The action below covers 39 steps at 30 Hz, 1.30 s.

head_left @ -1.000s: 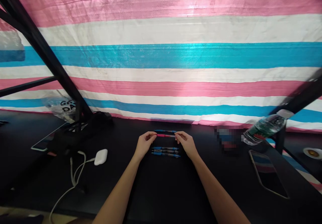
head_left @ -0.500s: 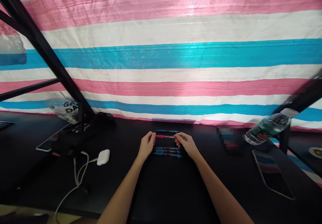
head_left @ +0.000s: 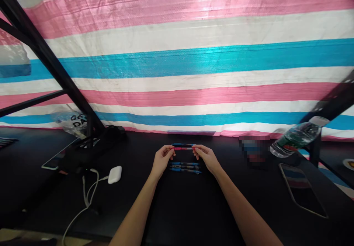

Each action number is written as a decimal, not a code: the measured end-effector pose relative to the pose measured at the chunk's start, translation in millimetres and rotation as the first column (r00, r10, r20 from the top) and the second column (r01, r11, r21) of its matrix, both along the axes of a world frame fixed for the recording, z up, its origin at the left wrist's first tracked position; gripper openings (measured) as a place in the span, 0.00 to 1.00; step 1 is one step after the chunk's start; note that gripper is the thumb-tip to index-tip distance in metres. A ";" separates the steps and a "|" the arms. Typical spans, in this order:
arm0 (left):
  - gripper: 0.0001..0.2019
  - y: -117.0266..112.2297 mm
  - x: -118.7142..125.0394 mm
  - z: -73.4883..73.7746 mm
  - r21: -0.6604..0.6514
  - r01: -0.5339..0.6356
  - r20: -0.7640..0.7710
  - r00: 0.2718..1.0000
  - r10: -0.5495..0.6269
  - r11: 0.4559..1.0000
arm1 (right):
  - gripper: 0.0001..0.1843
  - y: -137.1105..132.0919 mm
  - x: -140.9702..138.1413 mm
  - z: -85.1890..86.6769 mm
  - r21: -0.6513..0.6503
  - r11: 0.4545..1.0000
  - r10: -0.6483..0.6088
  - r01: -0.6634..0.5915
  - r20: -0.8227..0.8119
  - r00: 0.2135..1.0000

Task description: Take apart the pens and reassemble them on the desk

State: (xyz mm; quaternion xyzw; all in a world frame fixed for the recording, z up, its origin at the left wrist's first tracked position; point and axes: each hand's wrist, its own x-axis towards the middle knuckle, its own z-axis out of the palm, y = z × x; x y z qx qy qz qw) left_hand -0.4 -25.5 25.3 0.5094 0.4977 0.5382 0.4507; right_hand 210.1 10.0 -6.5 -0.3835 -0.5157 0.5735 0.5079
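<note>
A red pen (head_left: 183,148) lies level between my two hands, pinched at both ends. My left hand (head_left: 162,159) grips its left end with thumb and fingers. The right end is in the fingertips of my right hand (head_left: 206,157). Just beyond it, a blue pen (head_left: 182,144) rests on the black table, parallel to the red one. Nearer to me, three more pens (head_left: 184,167) with blue parts lie side by side in a close row, between my wrists.
On the left are a white earbud case (head_left: 114,175), white cables (head_left: 87,198) and a phone (head_left: 56,157) near a black metal frame (head_left: 66,83). A plastic bottle (head_left: 297,139) leans at the right, behind another phone (head_left: 302,190). A striped sheet (head_left: 193,65) hangs behind the table (head_left: 188,209).
The red pen has shifted slightly away from me, closer to the far blue pen. My left fingers have moved a little inward along it. The view has tilted slightly.
</note>
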 end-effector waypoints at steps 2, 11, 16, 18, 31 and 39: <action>0.15 0.8 0.1 -1.9 0.001 -0.009 -0.010 1.000 0.009 1.000 | 0.21 0.3 0.6 -0.6 -0.003 1.000 0.010 -0.010 -0.002 1.000; 0.16 0.8 -0.8 -5.6 0.078 -0.053 -0.171 0.983 0.066 0.996 | 0.21 -1.8 -0.7 2.1 0.009 0.999 0.047 -0.047 0.059 0.997; 0.16 0.4 -1.1 -5.2 0.054 -0.074 -0.157 0.984 0.081 0.996 | 0.20 -5.1 -1.3 7.3 0.043 0.996 0.071 -0.074 0.084 0.994; 0.16 -0.1 -0.3 -3.0 0.021 -0.077 -0.098 0.992 0.079 0.997 | 0.21 -5.1 -1.4 7.5 0.050 0.996 0.070 -0.075 0.093 0.993; 0.15 -0.2 2.1 -2.4 0.002 -0.006 0.025 1.000 0.006 1.000 | 0.19 -4.0 -2.8 6.9 0.035 0.998 0.048 -0.051 0.077 0.996; 0.16 -0.5 -0.4 -4.5 0.065 -0.036 -0.166 0.985 0.046 0.997 | 0.19 -3.1 -1.2 5.7 0.046 0.995 0.085 -0.090 0.103 0.991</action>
